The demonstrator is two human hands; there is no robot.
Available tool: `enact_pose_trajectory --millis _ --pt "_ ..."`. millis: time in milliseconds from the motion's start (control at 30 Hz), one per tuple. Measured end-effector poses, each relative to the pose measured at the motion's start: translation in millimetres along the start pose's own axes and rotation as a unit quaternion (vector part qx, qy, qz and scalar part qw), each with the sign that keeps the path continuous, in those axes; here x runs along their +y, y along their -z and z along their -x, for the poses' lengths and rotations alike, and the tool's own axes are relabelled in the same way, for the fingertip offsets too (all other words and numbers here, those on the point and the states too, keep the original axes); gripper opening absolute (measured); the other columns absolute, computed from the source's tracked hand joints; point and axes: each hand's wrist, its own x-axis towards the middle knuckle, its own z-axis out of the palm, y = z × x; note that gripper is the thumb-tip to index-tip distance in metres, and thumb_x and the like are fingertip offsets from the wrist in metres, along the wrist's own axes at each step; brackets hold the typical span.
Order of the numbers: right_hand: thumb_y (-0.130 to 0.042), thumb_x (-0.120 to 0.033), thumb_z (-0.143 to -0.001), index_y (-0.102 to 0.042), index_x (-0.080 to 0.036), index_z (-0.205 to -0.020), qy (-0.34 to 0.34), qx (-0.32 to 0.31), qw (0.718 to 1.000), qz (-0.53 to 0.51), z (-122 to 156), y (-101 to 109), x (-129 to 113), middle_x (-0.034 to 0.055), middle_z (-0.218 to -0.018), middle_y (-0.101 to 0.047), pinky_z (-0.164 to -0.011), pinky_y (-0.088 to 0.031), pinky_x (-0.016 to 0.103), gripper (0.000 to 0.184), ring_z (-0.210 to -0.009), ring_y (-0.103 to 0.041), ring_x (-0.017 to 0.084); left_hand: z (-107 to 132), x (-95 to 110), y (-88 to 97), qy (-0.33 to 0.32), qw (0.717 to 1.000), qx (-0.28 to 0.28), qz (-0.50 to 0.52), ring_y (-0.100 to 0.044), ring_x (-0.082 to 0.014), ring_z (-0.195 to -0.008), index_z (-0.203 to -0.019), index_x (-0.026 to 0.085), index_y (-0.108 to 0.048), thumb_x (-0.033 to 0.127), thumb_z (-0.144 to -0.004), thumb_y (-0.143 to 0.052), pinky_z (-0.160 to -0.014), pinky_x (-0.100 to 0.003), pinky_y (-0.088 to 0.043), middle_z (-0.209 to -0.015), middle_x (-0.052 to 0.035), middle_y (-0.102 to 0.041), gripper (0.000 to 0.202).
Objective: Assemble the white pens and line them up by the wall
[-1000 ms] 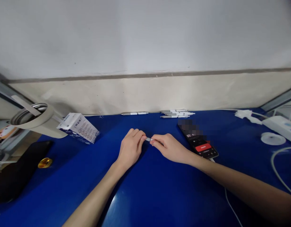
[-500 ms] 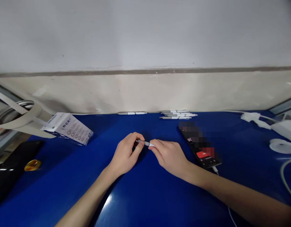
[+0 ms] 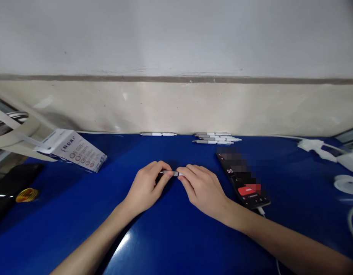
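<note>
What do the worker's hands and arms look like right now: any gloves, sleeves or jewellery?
Both are bare. The left hand and right hand wear no gloves, and no rings show on the fingers in view. The left forearm and right forearm carry no sleeve, watch or band as far as the picture's lower edge.

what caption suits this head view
Left hand and right hand pinch a pen over a blue table beside a phone.

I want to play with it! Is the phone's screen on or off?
On. The phone shows white digits and a red button on its screen, and it lies flat on the blue table.
</note>
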Motion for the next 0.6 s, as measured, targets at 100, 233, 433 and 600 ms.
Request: enact_pose_trajectory --millis 100,233,433,600 --pt "-0.036 -0.023 -0.098 -0.062 -0.02 -0.108 -0.002 -0.006 1.0 -0.013 0.2 -0.1 -0.4 0.0055 -0.092 -0.067 -0.078 -0.041 0.034 0.028 -0.08 -0.058 0.018 -0.9 -1.2 -0.5 0.007 0.999 0.007 -0.035 -0.052 -0.0158 -0.07 -0.077 0.019 -0.059 0.036 -0.098 -0.04 -0.064 -0.028 -0.038 -0.069 -0.0006 -0.057 0.033" --pt "-0.038 -0.023 -0.097 -0.062 -0.021 -0.104 -0.027 0.006 0.999 -0.036 -0.8 0.0 -0.6 0.0038 -0.087 -0.066 -0.074 -0.041 0.032 0.025 -0.077 -0.056 0.017 0.2 -1.1 -0.1 -0.006 1.0 0.011 0.01 -0.056 -0.0144 -0.078 -0.103 0.022 -0.058 0.032 -0.094 -0.049 -0.071 -0.028 -0.042 -0.09 0.0 -0.063 0.016" --pt "-0.04 -0.023 -0.096 -0.063 -0.021 -0.102 -0.034 0.015 0.998 -0.053 -0.2 -0.3 0.2 0.004 -0.088 -0.066 -0.074 -0.04 0.032 0.024 -0.077 -0.057 0.017 -0.1 0.0 0.3 -0.001 1.0 0.005 0.019 -0.056 -0.0136 -0.077 -0.095 0.021 -0.059 0.031 -0.095 -0.046 -0.069 -0.026 -0.041 -0.086 0.0002 -0.062 0.016" --pt "-0.041 -0.022 -0.096 -0.063 -0.02 -0.102 -0.023 0.017 0.998 -0.06 0.5 -0.6 -0.7 0.0039 -0.086 -0.065 -0.075 -0.04 0.032 0.023 -0.077 -0.056 0.017 -1.5 0.9 0.1 0.02 0.999 0.026 -0.027 -0.052 -0.0138 -0.068 -0.074 0.018 -0.06 0.037 -0.096 -0.045 -0.062 -0.027 -0.037 -0.068 0.0008 -0.057 0.031"
